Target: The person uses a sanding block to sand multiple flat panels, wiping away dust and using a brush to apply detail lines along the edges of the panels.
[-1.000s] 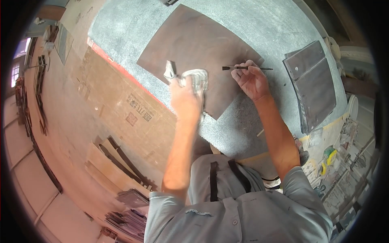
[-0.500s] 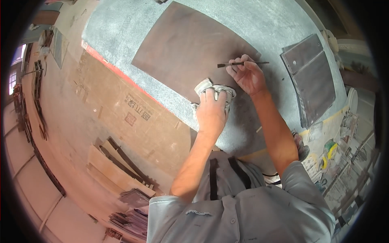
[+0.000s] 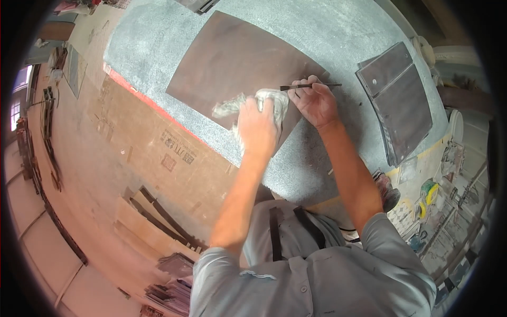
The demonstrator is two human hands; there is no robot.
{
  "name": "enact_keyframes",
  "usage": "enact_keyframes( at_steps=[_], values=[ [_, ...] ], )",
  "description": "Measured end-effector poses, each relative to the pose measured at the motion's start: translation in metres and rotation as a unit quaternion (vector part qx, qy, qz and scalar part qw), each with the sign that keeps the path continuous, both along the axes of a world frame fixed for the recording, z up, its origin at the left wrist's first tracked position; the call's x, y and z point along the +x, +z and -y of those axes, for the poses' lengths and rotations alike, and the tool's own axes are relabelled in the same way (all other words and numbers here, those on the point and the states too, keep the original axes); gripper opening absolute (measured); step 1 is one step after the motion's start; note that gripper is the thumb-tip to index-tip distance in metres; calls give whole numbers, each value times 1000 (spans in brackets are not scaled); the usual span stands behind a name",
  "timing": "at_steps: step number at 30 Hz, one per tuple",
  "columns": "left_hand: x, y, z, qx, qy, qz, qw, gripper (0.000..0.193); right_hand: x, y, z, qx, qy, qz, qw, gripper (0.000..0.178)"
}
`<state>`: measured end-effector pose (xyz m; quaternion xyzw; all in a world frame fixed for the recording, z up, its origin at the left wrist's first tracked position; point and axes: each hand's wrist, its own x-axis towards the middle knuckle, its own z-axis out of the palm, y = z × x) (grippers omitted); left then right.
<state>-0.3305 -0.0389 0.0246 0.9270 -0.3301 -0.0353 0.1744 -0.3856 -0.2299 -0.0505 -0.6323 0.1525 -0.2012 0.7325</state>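
A dark brown rectangular panel [image 3: 237, 53] lies flat on a blue-grey padded table [image 3: 142, 47]. My left hand [image 3: 257, 124] is closed over a crumpled white cloth [image 3: 272, 100] and presses it on the panel's near part, slightly smeared by motion. Over the panel's right edge, my right hand [image 3: 315, 103] holds a thin dark paintbrush [image 3: 327, 85] between thumb and fingers, roughly level. The brush's dark tip points left, close to the cloth, above the panel's surface.
A stack of dark grey panels [image 3: 398, 100] with small holes lies at the table's right. Another dark piece [image 3: 198, 4] sits at the far edge. Flattened cardboard [image 3: 169, 142] lies along the table's red-edged left side, and wood strips [image 3: 158, 216] lean at lower left.
My left hand has slid left with the cloth, which now spreads wider across the panel. The right hand, still holding the brush, has shifted slightly left in the picture, as has the whole view.
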Motion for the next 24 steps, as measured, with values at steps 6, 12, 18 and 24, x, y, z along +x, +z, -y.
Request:
enact_keyframes(
  at_steps=[6,12,18,24],
  values=[
    [56,-8,-50,-39,188,45,980,38,-5,20,-1,313,75,76,944,17],
    [64,-15,-89,-48,263,23,963,45,-6,-2,0,513,130,125,839,13],
    [104,-26,-111,-77,309,-4,948,41,-9,20,2,476,104,75,870,9],
    [224,-23,-166,-12,365,-54,930,57,52,55,-37,329,135,-80,931,7]
  ],
)
